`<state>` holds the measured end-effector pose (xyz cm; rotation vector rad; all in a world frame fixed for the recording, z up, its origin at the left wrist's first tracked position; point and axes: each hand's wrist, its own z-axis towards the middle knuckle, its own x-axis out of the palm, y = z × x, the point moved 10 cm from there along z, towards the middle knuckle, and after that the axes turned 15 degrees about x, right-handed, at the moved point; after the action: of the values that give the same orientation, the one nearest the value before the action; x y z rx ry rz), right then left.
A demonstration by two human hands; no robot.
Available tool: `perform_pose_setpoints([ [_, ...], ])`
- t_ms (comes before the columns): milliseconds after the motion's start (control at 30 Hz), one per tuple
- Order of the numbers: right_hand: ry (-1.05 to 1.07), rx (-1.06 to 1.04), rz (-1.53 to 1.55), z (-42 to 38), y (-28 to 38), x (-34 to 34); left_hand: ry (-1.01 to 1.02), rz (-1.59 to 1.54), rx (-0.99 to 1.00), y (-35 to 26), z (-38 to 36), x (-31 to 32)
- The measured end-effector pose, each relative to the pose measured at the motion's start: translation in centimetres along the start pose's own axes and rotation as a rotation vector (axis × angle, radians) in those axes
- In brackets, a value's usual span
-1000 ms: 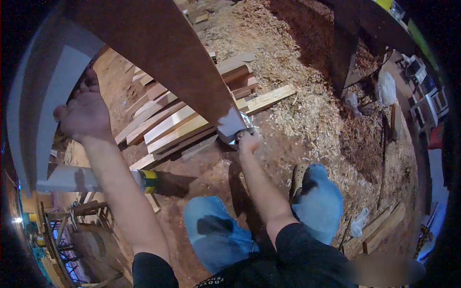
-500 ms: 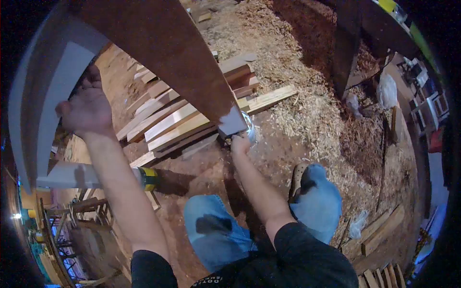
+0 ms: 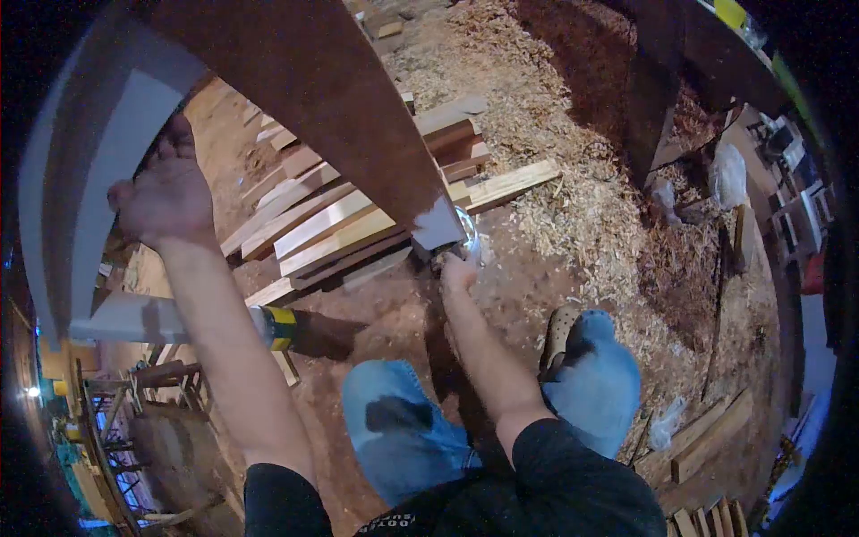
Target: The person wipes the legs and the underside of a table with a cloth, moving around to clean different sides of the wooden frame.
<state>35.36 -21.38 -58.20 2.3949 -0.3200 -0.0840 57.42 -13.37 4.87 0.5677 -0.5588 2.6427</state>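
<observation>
A large workpiece fills the upper left, with a broad brown board point(image 3: 322, 107) and a pale grey curved part point(image 3: 134, 134). My left hand point(image 3: 168, 201) is palm up at the grey part's inner edge, thumb out and fingers reaching upward, apparently touching it. At the brown board's lower end, beside a whitish patch point(image 3: 437, 225), my right hand point(image 3: 458, 270) is closed round something small and dark that I cannot make out. Just beyond those fingers shows a shiny round metallic object point(image 3: 469, 234). A pale leg-like bar point(image 3: 134, 320) ends in a yellow-and-black band point(image 3: 282, 328).
Several cut wood strips point(image 3: 331, 224) lie stacked on the dirt floor behind the workpiece. Wood shavings point(image 3: 528, 116) cover the ground to the right. Farther right are a clear plastic bag point(image 3: 729, 174) and loose planks point(image 3: 711, 438). My jeans-clad knees point(image 3: 394, 412) are below.
The whole view has shifted slightly, so things appear a little farther right. Both hands keep nearly the same place on the workpiece.
</observation>
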Motion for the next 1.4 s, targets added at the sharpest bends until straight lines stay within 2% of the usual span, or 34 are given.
perform_pose_setpoints([
  [33, 0.173, -0.005, 0.107, -0.1, -0.1, 2.0, 0.003, 0.005, 0.012, 0.0, 0.2, -0.2],
  [100, 0.169, -0.098, 0.083, -1.0, 0.1, 2.8, -0.016, 0.011, 0.030, 0.2, 0.1, -0.2],
  [200, 0.326, -0.027, 0.334, -1.5, -0.1, 3.2, -0.085, 0.044, 0.044, -0.4, -0.3, -0.5],
  [267, 0.443, 0.103, 0.545, -2.8, 0.9, 2.7, -0.133, 0.057, 0.045, -0.6, 0.0, -1.1],
  [300, 0.271, 0.019, 0.314, -2.9, 1.4, 1.6, -0.146, 0.094, 0.068, -0.8, 0.0, -1.4],
  [400, 0.275, 0.004, 0.196, -4.1, 1.3, 3.9, -0.180, 0.151, 0.102, -1.0, -0.1, -2.2],
  [433, 0.253, 0.011, 0.188, -9.4, 5.9, 1.5, -0.181, 0.142, 0.092, -1.0, -0.2, -2.1],
  [533, 0.291, -0.048, 0.341, -8.1, 7.1, 0.1, -0.281, 0.288, 0.137, -1.7, -0.4, -2.9],
  [567, 0.406, 0.208, 0.401, -5.5, 3.6, 1.4, -0.325, 0.358, 0.168, -1.9, -0.3, -3.1],
  [667, 0.534, 0.191, 0.621, -5.5, 2.1, 2.8, -0.387, 0.510, 0.226, -2.2, -0.4, -3.1],
  [700, 0.628, 0.235, 0.657, -2.9, -0.5, 4.4, -0.404, 0.509, 0.229, -2.2, -0.7, -3.0],
  [767, 0.683, 0.262, 0.627, -2.6, 0.3, 3.1, -0.432, 0.501, 0.227, -1.8, -0.7, -2.6],
  [933, 0.840, 0.378, 0.743, -2.2, 2.5, 0.4, -0.455, 0.521, 0.235, -1.7, -0.9, -2.0],
  [967, 0.800, 0.319, 0.717, -2.1, 2.5, -0.8, -0.459, 0.513, 0.232, -1.6, -0.9, -2.2],
  [1067, 0.841, 0.361, 0.698, -7.2, 5.2, -2.3, -0.151, 0.037, 0.068, -0.5, -0.4, -1.7],
  [1200, 0.832, 0.300, 0.521, -5.7, 4.6, -2.5, -0.156, 0.043, 0.084, -0.5, -0.3, -1.7],
  [1267, 0.930, 0.218, 0.583, -6.3, 6.9, -2.2, -0.139, 0.022, 0.076, -0.4, -0.3, -1.0],
  [1367, 0.880, 0.417, 0.803, -5.5, 7.1, -3.1, -0.154, 0.055, 0.085, -0.6, -0.3, -1.7],
  [1400, 0.839, 0.467, 0.815, -5.2, 6.5, -3.1, -0.264, 0.232, 0.135, -0.9, -0.3, -2.3],
])
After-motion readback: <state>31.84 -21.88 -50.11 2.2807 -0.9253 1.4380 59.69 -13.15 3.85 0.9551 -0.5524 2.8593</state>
